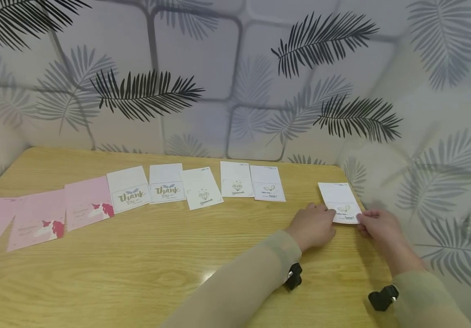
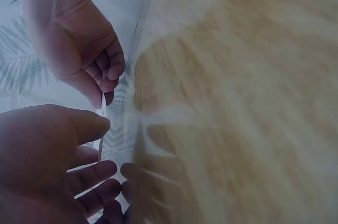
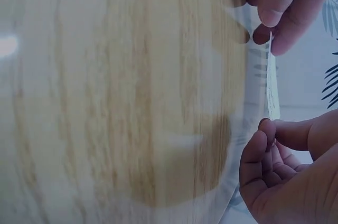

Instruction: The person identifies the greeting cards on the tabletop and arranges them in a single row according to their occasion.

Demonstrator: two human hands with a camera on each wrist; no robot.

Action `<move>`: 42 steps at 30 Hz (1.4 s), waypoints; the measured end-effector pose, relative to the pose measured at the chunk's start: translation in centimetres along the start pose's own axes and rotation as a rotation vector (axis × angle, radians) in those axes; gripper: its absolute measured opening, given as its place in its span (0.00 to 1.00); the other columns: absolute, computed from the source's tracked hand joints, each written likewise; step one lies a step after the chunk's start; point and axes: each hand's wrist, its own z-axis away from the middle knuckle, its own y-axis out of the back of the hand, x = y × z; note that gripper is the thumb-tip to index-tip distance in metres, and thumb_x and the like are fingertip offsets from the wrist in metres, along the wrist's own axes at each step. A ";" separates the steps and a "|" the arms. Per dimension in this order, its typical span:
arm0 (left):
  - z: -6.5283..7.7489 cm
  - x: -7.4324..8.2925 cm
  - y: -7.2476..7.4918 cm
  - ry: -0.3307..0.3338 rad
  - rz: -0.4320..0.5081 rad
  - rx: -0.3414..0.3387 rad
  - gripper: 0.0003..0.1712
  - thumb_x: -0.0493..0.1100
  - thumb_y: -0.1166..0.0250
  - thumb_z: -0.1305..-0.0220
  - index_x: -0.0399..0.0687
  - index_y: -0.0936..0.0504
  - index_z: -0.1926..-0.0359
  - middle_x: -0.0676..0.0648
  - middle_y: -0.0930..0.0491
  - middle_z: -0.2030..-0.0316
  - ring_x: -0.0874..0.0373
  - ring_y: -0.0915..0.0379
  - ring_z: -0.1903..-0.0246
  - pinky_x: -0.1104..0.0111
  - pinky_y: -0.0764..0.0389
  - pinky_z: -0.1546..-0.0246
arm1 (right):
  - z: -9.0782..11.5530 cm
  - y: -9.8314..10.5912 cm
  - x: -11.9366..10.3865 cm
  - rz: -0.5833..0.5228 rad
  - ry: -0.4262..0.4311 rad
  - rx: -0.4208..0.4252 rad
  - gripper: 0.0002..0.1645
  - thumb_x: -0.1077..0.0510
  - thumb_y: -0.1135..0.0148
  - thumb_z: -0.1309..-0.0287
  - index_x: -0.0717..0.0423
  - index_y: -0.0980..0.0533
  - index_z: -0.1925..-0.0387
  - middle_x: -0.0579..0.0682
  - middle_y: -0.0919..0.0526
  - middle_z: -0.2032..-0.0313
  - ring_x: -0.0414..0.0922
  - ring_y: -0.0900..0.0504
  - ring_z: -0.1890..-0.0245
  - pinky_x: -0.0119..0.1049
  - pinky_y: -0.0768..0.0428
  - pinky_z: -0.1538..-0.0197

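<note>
Pinching the white "heart" card [image 1: 340, 193] by its near corners, the left hand [image 1: 312, 225] and right hand [image 1: 383, 228] have it at the right end of the wooden table [image 1: 178, 259] — a corner grip, I'd judge, that suits thin card and leaves the print uncovered. From my end I can't tell whether its far edge touches the wood. A matching heart card [image 1: 266, 178] ends the row; leftward lie diamond cards [image 1: 235, 175], Thank You cards [image 1: 126, 180] and pink unicorn cards [image 1: 85, 196] — paired by design, probably for easy matching. I see no container.
</note>
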 end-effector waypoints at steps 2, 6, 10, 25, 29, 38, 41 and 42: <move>-0.1 0.2 0.0 0.015 -0.015 -0.024 0.29 0.58 0.39 0.16 0.63 0.25 0.21 0.59 0.26 0.26 0.59 0.30 0.30 0.61 0.22 0.37 | -0.1 -0.2 -0.1 0.002 -0.008 0.016 0.19 0.62 0.41 0.18 0.74 0.29 0.39 0.54 0.17 0.61 0.37 0.17 0.69 0.32 0.15 0.65; -0.6 0.5 -0.2 0.047 -0.063 -0.056 0.31 0.62 0.41 0.16 0.66 0.27 0.19 0.61 0.28 0.24 0.59 0.33 0.29 0.62 0.22 0.38 | -0.5 -0.6 -0.3 0.027 0.001 0.042 0.17 0.63 0.40 0.20 0.74 0.28 0.40 0.55 0.16 0.62 0.38 0.17 0.70 0.31 0.16 0.67; -0.7 0.7 -0.3 0.064 -0.113 -0.056 0.32 0.64 0.42 0.16 0.67 0.29 0.18 0.62 0.28 0.25 0.59 0.34 0.31 0.62 0.23 0.40 | -0.9 -0.8 -0.2 0.068 0.025 0.055 0.19 0.63 0.40 0.20 0.75 0.27 0.38 0.57 0.15 0.61 0.39 0.17 0.71 0.32 0.16 0.68; -0.1 1.0 -0.6 0.053 -0.203 -0.022 0.29 0.68 0.41 0.19 0.67 0.22 0.25 0.61 0.26 0.31 0.58 0.35 0.37 0.61 0.24 0.41 | -1.8 -0.9 0.3 0.378 0.137 0.088 0.18 0.59 0.42 0.21 0.72 0.25 0.41 0.69 0.17 0.51 0.61 0.18 0.53 0.49 0.22 0.52; 0.2 1.1 -0.5 0.048 -0.195 -0.003 0.27 0.69 0.39 0.20 0.66 0.17 0.31 0.60 0.25 0.34 0.58 0.35 0.39 0.61 0.24 0.42 | -1.7 -1.0 0.6 0.412 0.150 0.107 0.18 0.59 0.43 0.22 0.71 0.25 0.42 0.70 0.18 0.48 0.64 0.19 0.50 0.56 0.23 0.47; -0.5 1.1 -0.9 0.042 -0.178 -0.028 0.25 0.68 0.40 0.19 0.68 0.17 0.31 0.67 0.26 0.29 0.58 0.35 0.38 0.60 0.25 0.42 | -1.5 -1.3 0.4 0.457 0.133 0.121 0.16 0.59 0.44 0.23 0.70 0.24 0.46 0.69 0.17 0.50 0.63 0.20 0.51 0.56 0.23 0.49; -1.3 1.0 -1.6 0.045 -0.183 -0.047 0.26 0.68 0.41 0.19 0.68 0.17 0.29 0.66 0.26 0.28 0.59 0.36 0.39 0.60 0.25 0.42 | -1.5 -1.3 0.3 0.475 0.134 0.112 0.16 0.59 0.44 0.23 0.71 0.24 0.47 0.70 0.19 0.49 0.64 0.21 0.51 0.59 0.24 0.47; -1.5 0.9 -1.8 0.049 -0.187 -0.052 0.26 0.69 0.41 0.19 0.69 0.18 0.29 0.67 0.27 0.28 0.59 0.37 0.39 0.60 0.26 0.42 | -1.5 -1.3 0.3 0.479 0.136 0.109 0.16 0.59 0.45 0.23 0.71 0.24 0.47 0.70 0.19 0.48 0.64 0.21 0.50 0.60 0.24 0.47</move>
